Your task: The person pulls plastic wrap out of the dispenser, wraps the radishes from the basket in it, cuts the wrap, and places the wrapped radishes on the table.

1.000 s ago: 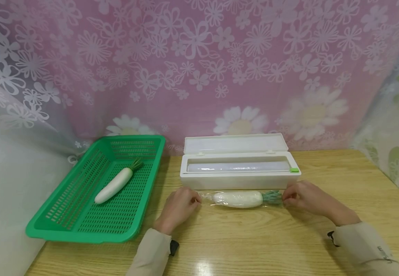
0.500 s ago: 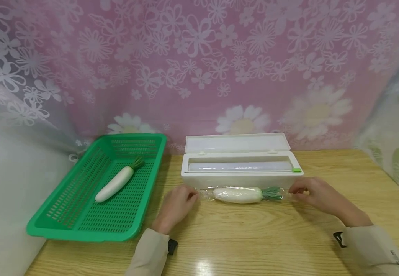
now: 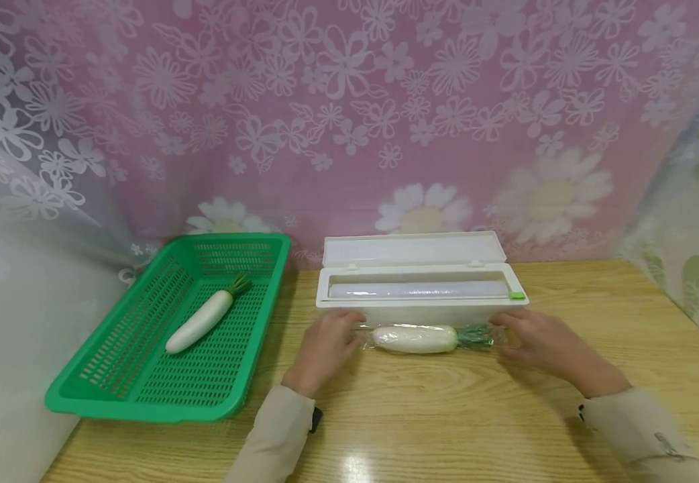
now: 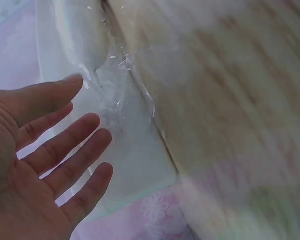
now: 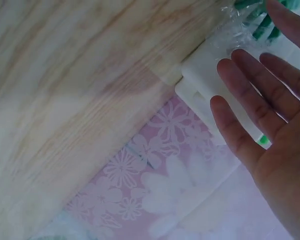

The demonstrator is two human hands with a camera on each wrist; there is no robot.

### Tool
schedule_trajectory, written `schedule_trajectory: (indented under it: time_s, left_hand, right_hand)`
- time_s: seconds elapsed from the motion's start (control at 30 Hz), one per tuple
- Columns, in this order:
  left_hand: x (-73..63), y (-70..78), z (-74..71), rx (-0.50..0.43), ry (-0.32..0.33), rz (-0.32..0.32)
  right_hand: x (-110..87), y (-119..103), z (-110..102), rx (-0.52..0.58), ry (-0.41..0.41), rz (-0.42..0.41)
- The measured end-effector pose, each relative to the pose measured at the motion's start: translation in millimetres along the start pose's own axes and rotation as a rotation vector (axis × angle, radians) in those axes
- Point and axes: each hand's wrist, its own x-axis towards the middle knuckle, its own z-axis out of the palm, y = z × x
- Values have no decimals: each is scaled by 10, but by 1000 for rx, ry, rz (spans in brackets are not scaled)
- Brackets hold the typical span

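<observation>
A white radish (image 3: 414, 339) with green stalks, wrapped in clear cling film (image 4: 117, 95), lies along the front of the white cling film box (image 3: 422, 314). At its root end is my left hand (image 3: 329, 345), fingers spread and relaxed beside the loose film in the left wrist view (image 4: 55, 145). My right hand (image 3: 539, 345) is by the leafy end; in the right wrist view its fingers (image 5: 250, 100) are extended near the crumpled film and hold nothing. The box's lid (image 3: 414, 249) stands raised, and a film roll (image 3: 418, 290) lies inside.
On the left, a green plastic basket (image 3: 243, 376) holds an unwrapped white radish (image 3: 200, 322). A green slider (image 3: 516, 295) sits at the box's right front corner. Floral curtains (image 3: 349, 121) hang behind the wooden table (image 3: 422, 422).
Both hands have let go of the film ends and their fingers have loosened. The wrapped radish has moved slightly back, closer to the box. The left hand has shifted right and away from the front edge.
</observation>
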Motion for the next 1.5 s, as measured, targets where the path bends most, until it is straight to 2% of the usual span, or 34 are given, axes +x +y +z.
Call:
schedule_trajectory:
  time_s: [0.17,0.27,0.33,0.43,0.6,0.9,1.07,1.17,1.3,1.4,1.5]
  left_hand:
    - [25,-15,64,31,-20,42]
    - [39,-28,92,34,-39,32]
    - [50,-32,100,30,-61,14]
    - [69,-43,121,2,-98,-3]
    - [107,-50,157,-24,-139,-16]
    - [133,-56,177,15,-138,-14]
    - [113,-59,149,-28,-177,-46]
    - [99,-57,129,-67,-197,-61]
    - [89,-44,105,-122,-245,-77]
    - [87,-36,94,-151,-300,-90]
    - [85,-34,89,-176,-344,-97]
  right_hand:
    - [35,32,85,-42,66,-84]
    - [59,52,136,-22,105,-113]
    - [73,54,163,6,116,-110]
    - [91,56,183,46,94,-59]
    - [124,42,155,109,-8,49]
    - [126,49,114,266,-30,74]
    - [106,66,88,441,-88,99]
    - [99,62,64,588,-179,155]
    - [95,37,36,741,-320,286]
    - [92,23,33,788,-372,347]
    - [77,35,33,774,-371,359]
